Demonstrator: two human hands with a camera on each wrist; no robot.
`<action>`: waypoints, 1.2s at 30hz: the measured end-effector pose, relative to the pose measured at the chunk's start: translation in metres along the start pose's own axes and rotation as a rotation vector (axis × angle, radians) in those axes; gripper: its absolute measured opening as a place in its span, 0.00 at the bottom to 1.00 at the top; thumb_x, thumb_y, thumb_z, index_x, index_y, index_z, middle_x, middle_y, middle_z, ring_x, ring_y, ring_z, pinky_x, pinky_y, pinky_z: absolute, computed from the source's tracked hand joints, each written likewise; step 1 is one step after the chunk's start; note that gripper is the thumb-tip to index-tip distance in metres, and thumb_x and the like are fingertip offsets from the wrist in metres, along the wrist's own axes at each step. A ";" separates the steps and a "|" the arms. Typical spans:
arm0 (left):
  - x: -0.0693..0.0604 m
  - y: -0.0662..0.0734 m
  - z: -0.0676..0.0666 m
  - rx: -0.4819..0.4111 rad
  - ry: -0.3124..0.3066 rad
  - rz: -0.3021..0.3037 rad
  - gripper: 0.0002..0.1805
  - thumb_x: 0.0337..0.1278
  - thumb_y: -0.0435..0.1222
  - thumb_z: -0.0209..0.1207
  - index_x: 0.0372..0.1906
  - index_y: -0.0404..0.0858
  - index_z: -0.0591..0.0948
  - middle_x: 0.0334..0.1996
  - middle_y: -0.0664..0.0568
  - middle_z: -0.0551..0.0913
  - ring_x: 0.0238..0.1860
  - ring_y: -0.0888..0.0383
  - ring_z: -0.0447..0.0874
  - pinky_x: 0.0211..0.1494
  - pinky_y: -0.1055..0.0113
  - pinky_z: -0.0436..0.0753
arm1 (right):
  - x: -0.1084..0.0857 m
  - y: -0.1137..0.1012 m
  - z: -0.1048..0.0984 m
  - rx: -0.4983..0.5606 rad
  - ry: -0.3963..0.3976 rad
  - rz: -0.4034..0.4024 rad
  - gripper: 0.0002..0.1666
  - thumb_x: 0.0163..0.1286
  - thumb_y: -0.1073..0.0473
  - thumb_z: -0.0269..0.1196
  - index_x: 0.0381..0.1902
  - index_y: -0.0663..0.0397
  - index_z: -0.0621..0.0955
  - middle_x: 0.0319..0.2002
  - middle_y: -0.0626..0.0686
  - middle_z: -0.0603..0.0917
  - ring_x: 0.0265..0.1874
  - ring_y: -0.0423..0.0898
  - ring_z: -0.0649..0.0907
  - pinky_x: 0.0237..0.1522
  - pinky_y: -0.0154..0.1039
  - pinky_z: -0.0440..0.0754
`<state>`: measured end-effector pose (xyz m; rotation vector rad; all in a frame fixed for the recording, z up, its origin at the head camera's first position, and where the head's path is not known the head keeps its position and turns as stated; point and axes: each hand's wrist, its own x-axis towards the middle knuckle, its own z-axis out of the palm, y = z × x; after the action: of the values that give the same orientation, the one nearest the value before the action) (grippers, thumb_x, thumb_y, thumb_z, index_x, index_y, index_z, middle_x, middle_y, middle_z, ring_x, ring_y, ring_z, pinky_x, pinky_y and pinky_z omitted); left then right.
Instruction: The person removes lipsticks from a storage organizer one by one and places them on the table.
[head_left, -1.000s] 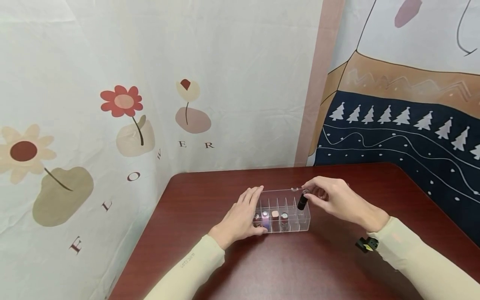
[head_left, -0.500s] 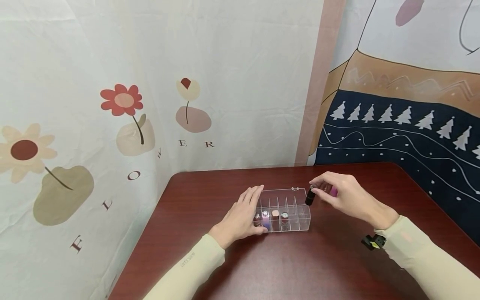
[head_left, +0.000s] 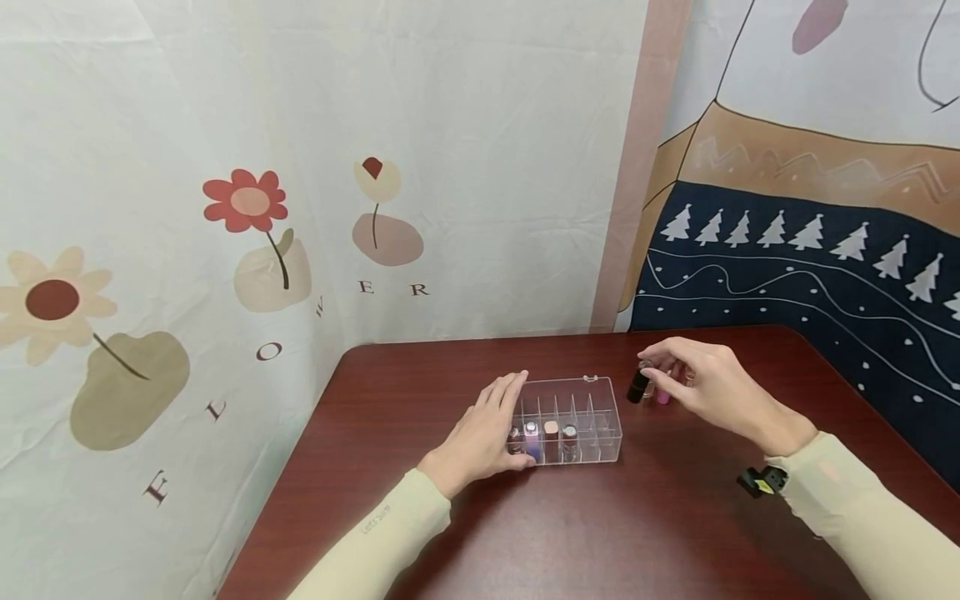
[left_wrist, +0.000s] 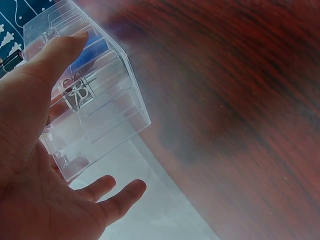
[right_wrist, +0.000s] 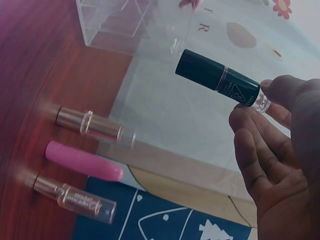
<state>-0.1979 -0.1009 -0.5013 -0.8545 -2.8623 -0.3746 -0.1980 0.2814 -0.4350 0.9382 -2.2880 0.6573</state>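
Observation:
My right hand [head_left: 723, 390] pinches a black lipstick tube [right_wrist: 217, 77] by its clear end. The tube hangs tilted above the table, right of a clear divided organizer [head_left: 603, 450]. My left hand [head_left: 477, 433] grips the organizer's left end, thumb at the front and fingers toward the back. In the left wrist view, two fingertips stick out past it. Several lipsticks stand in its front-left compartments, among them a purple one [head_left: 532, 442], one with a pinkish top [head_left: 551, 433] and a dark one [head_left: 569, 442]. The leftmost is partly hidden by my hand.
Near my right hand, a pink tube [right_wrist: 82, 161] stands on the dark red table [head_left: 480, 533] between two gold-toned lipsticks, one [right_wrist: 97, 127] on each side, the other [right_wrist: 75, 200] nearer the wrist view's bottom. A printed cloth [head_left: 480, 167] hangs behind the table.
My right hand has carried the black lipstick tube rightward, from above the organizer's right end to beside the standing tubes. My left hand and the organizer have stayed in place.

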 end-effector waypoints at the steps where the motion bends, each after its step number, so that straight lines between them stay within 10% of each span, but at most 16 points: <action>1: 0.000 0.000 0.000 0.003 0.001 0.002 0.79 0.53 0.57 0.90 0.97 0.39 0.50 0.93 0.41 0.63 0.90 0.35 0.67 0.80 0.39 0.88 | -0.001 0.001 -0.001 0.000 0.002 0.005 0.25 0.64 0.72 0.85 0.55 0.47 0.92 0.38 0.40 0.93 0.32 0.30 0.84 0.37 0.22 0.83; 36: 0.000 0.000 0.001 0.006 0.000 0.003 0.78 0.53 0.58 0.90 0.97 0.39 0.50 0.93 0.41 0.62 0.90 0.35 0.67 0.80 0.39 0.87 | -0.024 0.042 -0.029 -0.139 0.115 0.076 0.25 0.56 0.71 0.88 0.46 0.46 0.90 0.34 0.41 0.94 0.32 0.32 0.86 0.41 0.19 0.82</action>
<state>-0.1982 -0.1010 -0.5027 -0.8574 -2.8601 -0.3651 -0.2055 0.3372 -0.4397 0.7334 -2.2437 0.5603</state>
